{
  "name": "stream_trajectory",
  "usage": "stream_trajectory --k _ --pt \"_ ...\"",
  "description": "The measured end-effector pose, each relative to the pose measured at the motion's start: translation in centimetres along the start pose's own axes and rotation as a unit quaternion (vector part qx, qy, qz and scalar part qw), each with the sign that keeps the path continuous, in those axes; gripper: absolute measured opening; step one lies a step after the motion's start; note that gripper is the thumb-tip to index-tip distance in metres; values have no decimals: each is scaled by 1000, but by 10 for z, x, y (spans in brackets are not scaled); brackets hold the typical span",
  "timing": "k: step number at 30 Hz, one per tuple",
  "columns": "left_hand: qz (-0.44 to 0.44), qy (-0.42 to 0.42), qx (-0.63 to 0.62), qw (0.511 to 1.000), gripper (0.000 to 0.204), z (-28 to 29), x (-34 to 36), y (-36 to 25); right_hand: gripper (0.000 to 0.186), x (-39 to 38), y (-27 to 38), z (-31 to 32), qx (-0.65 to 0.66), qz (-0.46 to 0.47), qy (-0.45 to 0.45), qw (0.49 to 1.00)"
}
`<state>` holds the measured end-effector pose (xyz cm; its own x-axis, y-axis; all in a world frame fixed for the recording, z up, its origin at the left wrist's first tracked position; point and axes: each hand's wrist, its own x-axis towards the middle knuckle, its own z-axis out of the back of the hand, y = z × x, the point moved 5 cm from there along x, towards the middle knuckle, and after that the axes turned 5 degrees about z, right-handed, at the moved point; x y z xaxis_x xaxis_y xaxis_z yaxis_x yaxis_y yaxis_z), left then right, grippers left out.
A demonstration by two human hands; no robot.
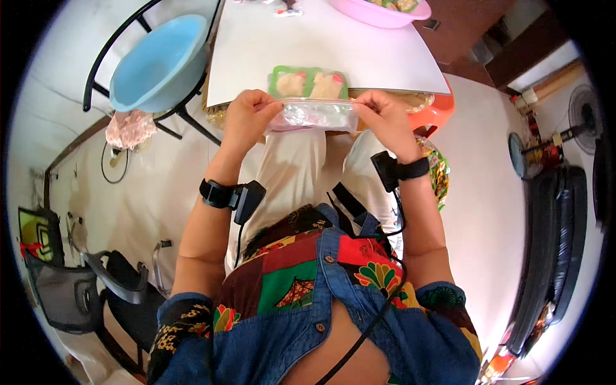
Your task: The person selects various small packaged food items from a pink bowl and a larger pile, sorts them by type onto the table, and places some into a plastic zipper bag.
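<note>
A clear plastic bag (319, 117) hangs stretched between my hands just off the table's near edge. My left hand (249, 115) pinches its left upper corner between thumb and fingers. At the right upper corner, my right hand (384, 117) grips it the same way. Just beyond the bag, on the white tabletop (276, 45), lies a green two-part piece (308, 72) with two cream-coloured shapes bearing small pink-red spots. The bag's upper edge runs along the near side of that piece; whether they touch I cannot tell.
A pink basin (385, 19) with similar green pieces stands at the table's far right. On a black-framed chair at left sits a blue basin (159, 64). An orange stool (437, 112) is beneath the table's right side. Black straps with devices circle both my wrists; cables cross my front.
</note>
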<state>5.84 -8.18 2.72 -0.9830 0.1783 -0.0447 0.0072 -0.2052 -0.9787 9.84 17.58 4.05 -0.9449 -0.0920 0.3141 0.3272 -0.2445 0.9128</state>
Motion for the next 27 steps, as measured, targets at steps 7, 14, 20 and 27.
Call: stream_trajectory --k 7,14,20,27 --pt "-77 -105 122 984 16 1 17 25 25 -34 -38 -5 50 -80 -111 989" --pt "-32 -64 17 997 16 -8 22 41 43 -47 -50 -74 345 -160 36 924" --pt "-75 -26 -37 996 21 -55 -7 13 30 -43 -60 -82 606 -171 -152 762" --pt "-236 144 16 961 15 -143 -35 -1 24 -97 -58 11 528 -105 -322 778"
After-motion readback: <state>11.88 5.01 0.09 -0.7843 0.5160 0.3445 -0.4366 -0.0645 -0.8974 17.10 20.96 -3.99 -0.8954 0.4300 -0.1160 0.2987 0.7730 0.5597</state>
